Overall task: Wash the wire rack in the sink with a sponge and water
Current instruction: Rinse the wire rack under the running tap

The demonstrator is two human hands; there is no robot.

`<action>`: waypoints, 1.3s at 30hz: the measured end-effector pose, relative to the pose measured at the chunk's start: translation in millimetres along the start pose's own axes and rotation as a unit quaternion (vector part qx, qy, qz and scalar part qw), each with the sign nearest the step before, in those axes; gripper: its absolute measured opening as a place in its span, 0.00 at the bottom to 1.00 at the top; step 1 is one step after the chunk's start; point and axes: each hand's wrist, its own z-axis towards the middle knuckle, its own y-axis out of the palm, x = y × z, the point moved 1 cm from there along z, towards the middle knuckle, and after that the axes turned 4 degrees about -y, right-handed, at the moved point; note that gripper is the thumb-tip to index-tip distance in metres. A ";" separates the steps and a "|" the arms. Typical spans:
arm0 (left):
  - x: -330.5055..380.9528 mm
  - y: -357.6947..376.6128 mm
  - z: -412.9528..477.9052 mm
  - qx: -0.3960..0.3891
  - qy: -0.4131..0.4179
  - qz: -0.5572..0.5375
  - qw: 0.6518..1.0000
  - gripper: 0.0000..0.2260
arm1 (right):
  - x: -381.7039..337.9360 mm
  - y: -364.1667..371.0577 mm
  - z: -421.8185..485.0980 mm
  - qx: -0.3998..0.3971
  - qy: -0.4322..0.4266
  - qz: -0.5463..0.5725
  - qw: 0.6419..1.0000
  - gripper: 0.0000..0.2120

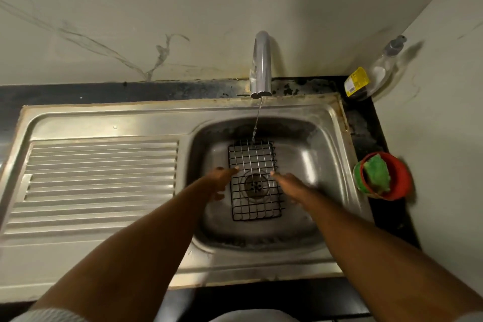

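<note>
Both hands (222,181) (292,185) blurred beside rack (253,180).

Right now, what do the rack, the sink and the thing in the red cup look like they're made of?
wire rack: thin metal wire, seemingly dark-coated at the edges and bare and shiny in the middle.
sink: likely stainless steel, brushed grey with soft reflections and some grime.
sponge: green with a rough, fibrous look, probably a scrub sponge, standing in the red cup, likely plastic.

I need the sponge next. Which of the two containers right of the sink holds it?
The red bowl holds the green sponge; the clear soap bottle stands farther back.
</note>
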 end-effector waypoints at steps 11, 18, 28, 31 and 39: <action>-12.7 12.8 -4.1 -0.046 -0.009 -0.049 0.998 0.29 | -8.9 34.7 -3.3 0.094 -0.108 0.092 0.986 0.21; -1.1 -18.5 -18.6 -0.013 -0.008 0.022 1.000 0.32 | -38.4 -6.9 -17.3 0.113 -0.159 -0.056 0.979 0.24; 16.9 -22.0 -38.8 0.205 0.043 -0.056 0.976 0.23 | -73.8 -37.4 -20.4 0.068 -0.205 -0.145 0.966 0.22; 8.1 -37.7 -35.2 0.240 0.072 -0.069 0.966 0.26 | -72.1 -52.2 -22.1 0.022 -0.219 -0.112 0.969 0.27; 29.4 -56.4 -33.1 0.060 0.133 -0.176 0.974 0.46 | -90.9 -81.7 -34.7 -0.024 -0.251 -0.122 0.960 0.19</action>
